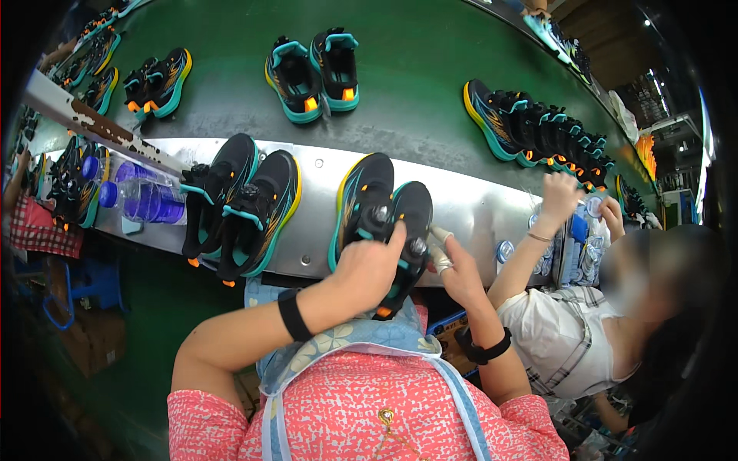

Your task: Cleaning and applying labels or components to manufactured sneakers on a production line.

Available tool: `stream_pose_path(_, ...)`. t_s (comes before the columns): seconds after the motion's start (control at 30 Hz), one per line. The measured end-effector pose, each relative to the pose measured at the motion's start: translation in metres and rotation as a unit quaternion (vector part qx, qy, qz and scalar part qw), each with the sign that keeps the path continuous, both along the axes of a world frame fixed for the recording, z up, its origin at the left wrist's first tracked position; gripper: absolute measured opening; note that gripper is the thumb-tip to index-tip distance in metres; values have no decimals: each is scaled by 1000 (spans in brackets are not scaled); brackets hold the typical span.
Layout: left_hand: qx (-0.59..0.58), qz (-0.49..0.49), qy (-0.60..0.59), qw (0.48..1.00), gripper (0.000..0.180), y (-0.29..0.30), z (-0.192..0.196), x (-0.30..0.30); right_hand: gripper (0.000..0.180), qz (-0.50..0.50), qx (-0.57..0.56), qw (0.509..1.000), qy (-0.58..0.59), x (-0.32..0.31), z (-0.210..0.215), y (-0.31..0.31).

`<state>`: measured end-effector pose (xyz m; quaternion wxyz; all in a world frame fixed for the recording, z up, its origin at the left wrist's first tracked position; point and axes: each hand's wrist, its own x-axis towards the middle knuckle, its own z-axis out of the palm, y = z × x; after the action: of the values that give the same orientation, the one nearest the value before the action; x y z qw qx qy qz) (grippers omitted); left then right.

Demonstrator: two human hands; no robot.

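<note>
A black sneaker [414, 206] with a round dial on its tongue lies in front of me, its heel reaching over the metal edge. My left hand [365, 270] is closed at its left side, index finger stretched onto the upper near the dial; the other fingertips are hidden. At the shoe's right side is my right hand [460, 270], fingers apart, with white covers on some fingertips. The matching sneaker [369, 184], with yellow and teal sole edges, stands just left of it, partly behind my left hand. Another pair of sneakers [269, 196] sits further left.
A green conveyor belt [415, 69] beyond the metal ledge [315, 223] carries a pair of sneakers [296, 77] and a tight row of shoes [530, 127]. Purple-labelled bottles [150, 198] lie left, by a chipped white bar [108, 127]. A co-worker [550, 330] works close at right.
</note>
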<state>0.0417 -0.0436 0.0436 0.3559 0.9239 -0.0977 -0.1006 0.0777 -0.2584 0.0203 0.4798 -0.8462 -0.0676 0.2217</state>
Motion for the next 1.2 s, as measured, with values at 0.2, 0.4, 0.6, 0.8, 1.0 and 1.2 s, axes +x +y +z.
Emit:
stream_pose_path(0.2,19,119,-198,973,37,-1,-1,144,46,-68,69,995,-29,26,22,0)
stream_pose_path(0.4,323,110,-195,920,37,62,44,215,33,2,32,999,-31,5,23,-6)
stream_pose_path(0.6,126,155,9,980,47,160,-33,220,31,139,-50,988,-44,-6,26,5)
stream_pose_path(0.8,-104,253,33,961,49,148,82,216,27,148,-15,988,-47,-4,36,11)
stream_pose_path(1.0,66,-76,-173,980,21,59,116,50,24,157,-15,987,22,-6,39,13)
stream_pose_path(1.2,108,-145,39,983,32,34,45,-44,23,373,-136,916,51,-30,31,-10)
